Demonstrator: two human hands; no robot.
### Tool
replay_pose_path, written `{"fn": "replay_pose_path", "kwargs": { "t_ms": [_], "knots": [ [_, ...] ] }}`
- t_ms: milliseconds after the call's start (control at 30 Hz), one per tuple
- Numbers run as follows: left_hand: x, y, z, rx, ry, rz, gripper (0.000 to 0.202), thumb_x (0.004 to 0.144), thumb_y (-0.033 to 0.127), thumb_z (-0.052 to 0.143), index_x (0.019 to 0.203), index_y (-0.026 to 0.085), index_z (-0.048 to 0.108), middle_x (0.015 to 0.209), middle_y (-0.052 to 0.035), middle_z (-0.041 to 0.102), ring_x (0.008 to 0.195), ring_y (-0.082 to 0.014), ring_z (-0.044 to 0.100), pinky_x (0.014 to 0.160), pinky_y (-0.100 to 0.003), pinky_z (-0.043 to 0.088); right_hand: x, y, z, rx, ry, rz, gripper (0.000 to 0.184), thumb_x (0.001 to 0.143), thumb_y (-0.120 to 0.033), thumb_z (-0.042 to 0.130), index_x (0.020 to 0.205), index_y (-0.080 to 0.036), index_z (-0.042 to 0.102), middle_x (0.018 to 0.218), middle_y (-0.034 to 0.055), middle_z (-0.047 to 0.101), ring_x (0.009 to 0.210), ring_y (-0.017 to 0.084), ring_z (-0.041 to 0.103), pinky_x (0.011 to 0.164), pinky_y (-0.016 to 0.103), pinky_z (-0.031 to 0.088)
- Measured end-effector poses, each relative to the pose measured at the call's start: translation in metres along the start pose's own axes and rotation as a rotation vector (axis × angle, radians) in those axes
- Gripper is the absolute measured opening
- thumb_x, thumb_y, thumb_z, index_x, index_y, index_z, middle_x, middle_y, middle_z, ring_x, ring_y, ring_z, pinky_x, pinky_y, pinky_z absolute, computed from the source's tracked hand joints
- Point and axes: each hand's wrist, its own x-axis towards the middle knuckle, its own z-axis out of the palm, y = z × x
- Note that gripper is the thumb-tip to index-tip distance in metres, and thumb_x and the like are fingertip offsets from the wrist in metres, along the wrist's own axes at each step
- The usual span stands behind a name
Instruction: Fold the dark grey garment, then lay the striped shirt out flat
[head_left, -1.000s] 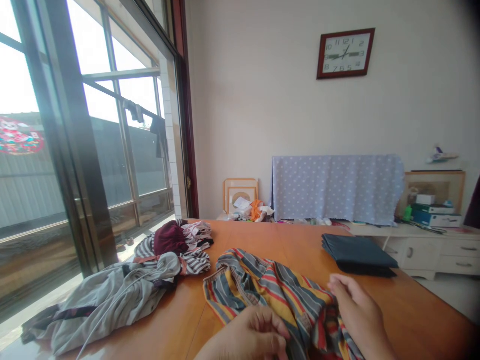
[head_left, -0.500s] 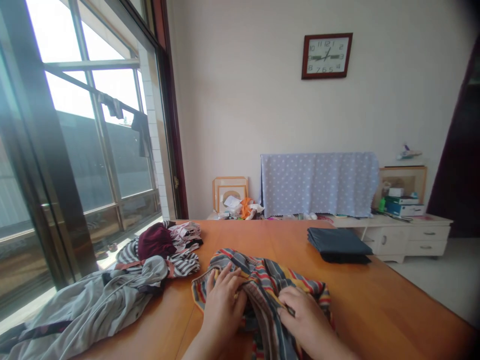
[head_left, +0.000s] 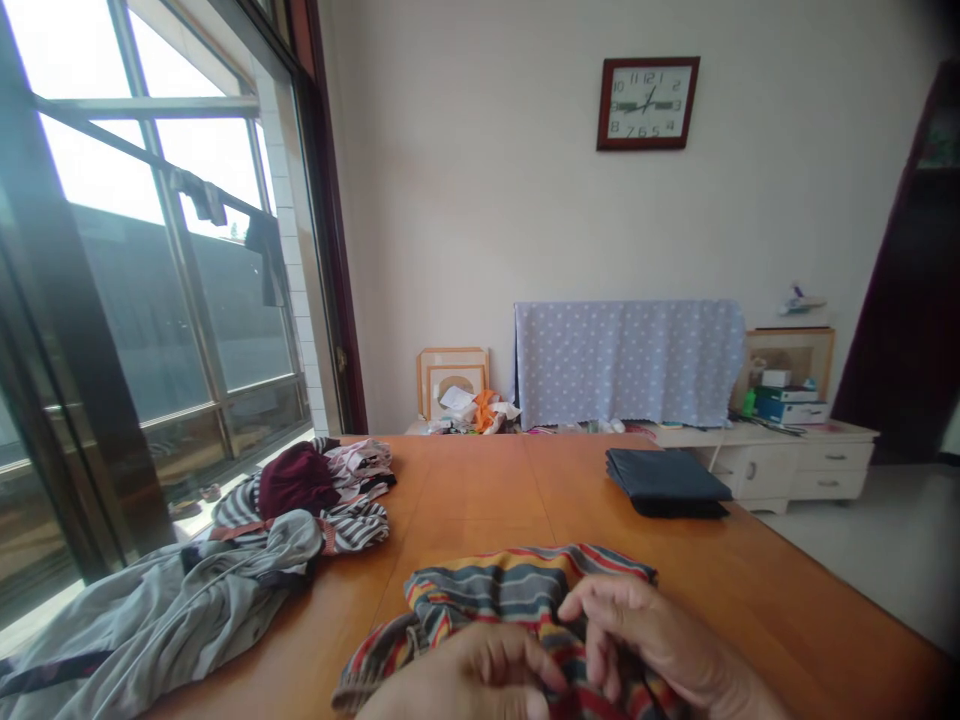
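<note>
The striped garment [head_left: 501,590] is matt cloth, the table [head_left: 480,500] glossy wood.

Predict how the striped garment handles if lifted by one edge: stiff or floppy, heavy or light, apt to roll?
The striped garment is probably floppy: it lies in soft folds around the left hand and right hand. Likely fairly light, since the cloth looks thin. It seems unlikely to roll, lying low and rumpled on the table.

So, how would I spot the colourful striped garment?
Find the big wooden table. At its near side, by the left hand and right hand, lies the rumpled garment. Its yellow, red and grey-blue stripes set it apart from the black-and-white striped clothing and the dark folded cloth.
</note>
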Motion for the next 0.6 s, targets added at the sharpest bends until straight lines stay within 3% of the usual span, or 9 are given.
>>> {"fn": "replay_pose_path", "kwargs": {
  "t_ms": [67, 133, 200, 233, 300, 367, 433, 500, 600],
  "knots": [
    [0.005, -0.003, -0.012, 0.035, 0.288, 0.113, 0.045, 0.085, 0.056, 0.06, 0.106, 0.018, 0.068, 0.087, -0.0053, 0.068, 0.072, -0.0146, 0.06, 0.07, -0.026, 0.048, 0.007, 0.004, -0.008, 0.07, 0.216, -0.076, 0.054, 0.085, -0.064, 0.054, 0.107, -0.016, 0.066, 0.068, 0.0016, 0.067, 0.05, 0.011, 0.053, 0.053, 0.023, 0.04],
    [0.01, -0.01, -0.029, 0.241, 0.624, 0.158, 0.045, 0.091, 0.055, 0.05, 0.109, 0.017, 0.067, 0.099, -0.0091, 0.07, 0.087, -0.0197, 0.063, 0.081, -0.03, 0.049, 0.018, 0.015, -0.02, 0.039, 0.5, -0.151, 0.052, 0.085, -0.06, 0.057, 0.114, -0.017, 0.065, 0.077, 0.0013, 0.069, 0.056, 0.011, 0.055, 0.057, 0.023, 0.043],
    [0.016, -0.021, -0.046, 0.591, 0.91, 0.075, 0.046, 0.089, 0.05, 0.051, 0.121, 0.018, 0.063, 0.12, -0.0121, 0.066, 0.114, -0.0261, 0.058, 0.098, -0.036, 0.044, 0.031, 0.031, -0.034, -0.09, 0.692, -0.123, 0.056, 0.082, -0.057, 0.061, 0.122, -0.018, 0.063, 0.093, 0.005, 0.071, 0.07, 0.015, 0.062, 0.067, 0.026, 0.048],
    [0.019, -0.028, -0.054, 0.764, 0.991, -0.01, 0.051, 0.087, 0.047, 0.055, 0.128, 0.018, 0.06, 0.13, -0.0135, 0.062, 0.124, -0.0292, 0.052, 0.105, -0.04, 0.039, 0.037, 0.04, -0.04, -0.164, 0.732, -0.082, 0.06, 0.078, -0.054, 0.064, 0.126, -0.017, 0.061, 0.103, 0.0082, 0.071, 0.081, 0.018, 0.066, 0.074, 0.029, 0.05],
    [0.023, -0.04, -0.065, 0.989, 1.019, -0.205, 0.065, 0.083, 0.047, 0.058, 0.139, 0.016, 0.052, 0.139, -0.0162, 0.056, 0.133, -0.0341, 0.045, 0.109, -0.046, 0.033, 0.046, 0.059, -0.049, -0.329, 0.784, 0.002, 0.066, 0.07, -0.047, 0.071, 0.128, -0.017, 0.061, 0.116, 0.0124, 0.069, 0.099, 0.024, 0.067, 0.087, 0.033, 0.05],
    [0.026, -0.048, -0.07, 1.085, 0.998, -0.324, 0.073, 0.081, 0.05, 0.058, 0.144, 0.015, 0.047, 0.138, -0.0174, 0.057, 0.13, -0.0371, 0.046, 0.106, -0.051, 0.034, 0.05, 0.072, -0.051, -0.494, 0.751, 0.027, 0.067, 0.066, -0.042, 0.073, 0.127, -0.018, 0.063, 0.124, 0.0135, 0.066, 0.11, 0.027, 0.064, 0.094, 0.036, 0.047],
    [0.027, -0.051, -0.071, 1.089, 1.0, -0.345, 0.067, 0.081, 0.047, 0.058, 0.141, 0.019, 0.051, 0.134, -0.0148, 0.061, 0.126, -0.0361, 0.05, 0.102, -0.049, 0.036, 0.049, 0.078, -0.05, -0.608, 0.658, 0.012, 0.055, 0.067, -0.039, 0.07, 0.119, -0.02, 0.068, 0.119, 0.0108, 0.068, 0.109, 0.027, 0.063, 0.095, 0.036, 0.046],
    [0.025, -0.05, -0.068, 1.013, 0.981, -0.328, 0.048, 0.081, 0.037, 0.056, 0.126, 0.024, 0.063, 0.124, -0.0093, 0.067, 0.121, -0.0321, 0.055, 0.096, -0.042, 0.04, 0.047, 0.076, -0.045, -0.656, 0.584, -0.023, 0.035, 0.073, -0.04, 0.064, 0.102, -0.023, 0.074, 0.103, 0.0059, 0.072, 0.099, 0.025, 0.065, 0.09, 0.035, 0.047],
    [0.021, -0.045, -0.064, 0.866, 0.987, -0.239, 0.026, 0.082, 0.028, 0.052, 0.1, 0.028, 0.071, 0.106, -0.0031, 0.072, 0.111, -0.0253, 0.061, 0.085, -0.032, 0.043, 0.044, 0.067, -0.038, -0.646, 0.653, -0.09, 0.025, 0.077, -0.044, 0.058, 0.085, -0.026, 0.074, 0.088, 0.002, 0.071, 0.088, 0.024, 0.066, 0.083, 0.033, 0.048]
  ]
}}
